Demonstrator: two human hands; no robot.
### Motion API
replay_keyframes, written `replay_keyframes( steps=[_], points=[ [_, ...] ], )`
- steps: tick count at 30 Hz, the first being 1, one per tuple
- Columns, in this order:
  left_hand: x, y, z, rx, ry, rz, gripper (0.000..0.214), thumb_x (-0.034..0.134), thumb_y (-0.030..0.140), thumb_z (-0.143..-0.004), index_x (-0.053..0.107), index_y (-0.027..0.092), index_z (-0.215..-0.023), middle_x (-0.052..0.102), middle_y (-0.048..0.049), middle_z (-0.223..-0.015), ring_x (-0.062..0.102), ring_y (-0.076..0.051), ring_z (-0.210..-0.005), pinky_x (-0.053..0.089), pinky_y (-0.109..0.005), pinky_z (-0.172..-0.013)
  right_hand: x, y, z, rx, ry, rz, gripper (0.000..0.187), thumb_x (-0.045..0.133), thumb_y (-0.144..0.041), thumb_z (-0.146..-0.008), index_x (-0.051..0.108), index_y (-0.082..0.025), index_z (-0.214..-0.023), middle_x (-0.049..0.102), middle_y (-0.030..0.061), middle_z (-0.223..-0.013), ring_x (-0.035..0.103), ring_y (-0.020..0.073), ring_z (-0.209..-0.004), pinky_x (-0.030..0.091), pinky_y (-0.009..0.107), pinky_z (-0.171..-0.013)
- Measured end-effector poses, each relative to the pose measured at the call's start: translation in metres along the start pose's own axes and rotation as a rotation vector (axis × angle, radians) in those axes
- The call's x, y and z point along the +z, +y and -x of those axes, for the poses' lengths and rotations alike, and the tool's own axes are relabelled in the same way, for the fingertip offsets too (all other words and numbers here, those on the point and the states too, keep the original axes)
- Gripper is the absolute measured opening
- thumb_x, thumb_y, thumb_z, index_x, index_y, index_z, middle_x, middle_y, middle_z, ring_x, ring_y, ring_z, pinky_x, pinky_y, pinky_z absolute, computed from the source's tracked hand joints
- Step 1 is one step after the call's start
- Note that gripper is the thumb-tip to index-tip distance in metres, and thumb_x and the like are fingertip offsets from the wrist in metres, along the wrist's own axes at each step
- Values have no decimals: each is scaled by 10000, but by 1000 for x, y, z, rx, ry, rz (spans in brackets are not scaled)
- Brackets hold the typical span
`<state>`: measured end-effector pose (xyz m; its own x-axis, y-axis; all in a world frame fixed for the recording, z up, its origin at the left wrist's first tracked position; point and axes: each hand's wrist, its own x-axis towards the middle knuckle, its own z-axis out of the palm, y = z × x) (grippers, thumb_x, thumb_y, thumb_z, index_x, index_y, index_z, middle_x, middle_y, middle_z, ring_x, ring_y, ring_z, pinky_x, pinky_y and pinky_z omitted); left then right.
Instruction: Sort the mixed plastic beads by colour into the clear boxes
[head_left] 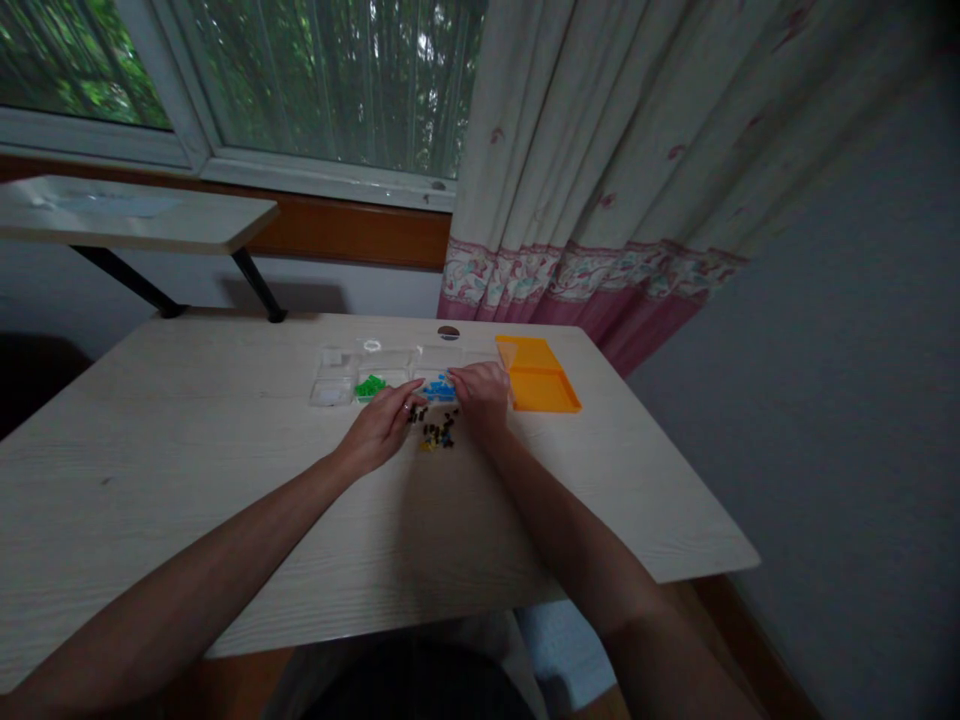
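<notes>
Small blue pieces (439,390) lie in an open clear plastic box, between my two hands. My left hand (381,425), with a ring on one finger, is at the left side of this box, fingers bent and close together. On the right side, my right hand (484,393) has its fingertips over the box's edge, beside the blue pieces. Whatever either set of fingers holds is too small to make out. Just in front, loose black pieces (436,432) and a few yellow pieces (427,446) are scattered on the table (315,560).
Left of the blue pieces, green pieces (370,387) fill part of another clear box, with a further clear box (332,391) beside it. An open orange case (546,390) lies right of my right hand. A raised shelf (217,225) stands at the back left; a curtain (570,260) hangs behind.
</notes>
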<state>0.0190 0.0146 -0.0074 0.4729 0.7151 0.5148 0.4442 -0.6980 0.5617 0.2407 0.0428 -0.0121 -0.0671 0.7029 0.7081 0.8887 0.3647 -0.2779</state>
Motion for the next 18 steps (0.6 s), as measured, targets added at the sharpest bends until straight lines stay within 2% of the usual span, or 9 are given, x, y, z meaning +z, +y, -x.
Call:
replay_keyframes(
  steps=[4,11,15,18],
  points=[
    [1,-2,-1,46,-9,-16,424,345,259,-1020,417,188,-1431,669,-92,-1186,574,-220,-1060,439,-400,-974,8,5,3,-20,-5,27,194,557,-311,-965,732,-270,-1036,706,46,-940,528,215,-941,326,378,-853],
    [1,0,-2,136,-38,-85,384,409,213,-984,520,179,-1350,644,-114,-1180,564,-232,-1077,439,-417,-967,8,5,5,-5,-24,17,227,507,-314,-986,721,-258,-1041,692,53,-962,525,220,-958,328,380,-860],
    [0,7,-2,223,-160,-147,382,477,221,-945,591,225,-1311,620,-114,-1260,548,-250,-1131,436,-432,-991,8,4,5,11,-67,2,237,503,-327,-986,725,-254,-1024,684,61,-947,528,224,-975,337,383,-876],
    [1,11,-3,331,-279,-181,378,530,249,-929,620,296,-1293,595,-84,-1349,536,-260,-1174,423,-443,-1017,7,3,5,-3,-52,-29,249,494,-336,-990,727,-251,-1010,690,58,-934,531,219,-974,344,385,-891]
  ],
)
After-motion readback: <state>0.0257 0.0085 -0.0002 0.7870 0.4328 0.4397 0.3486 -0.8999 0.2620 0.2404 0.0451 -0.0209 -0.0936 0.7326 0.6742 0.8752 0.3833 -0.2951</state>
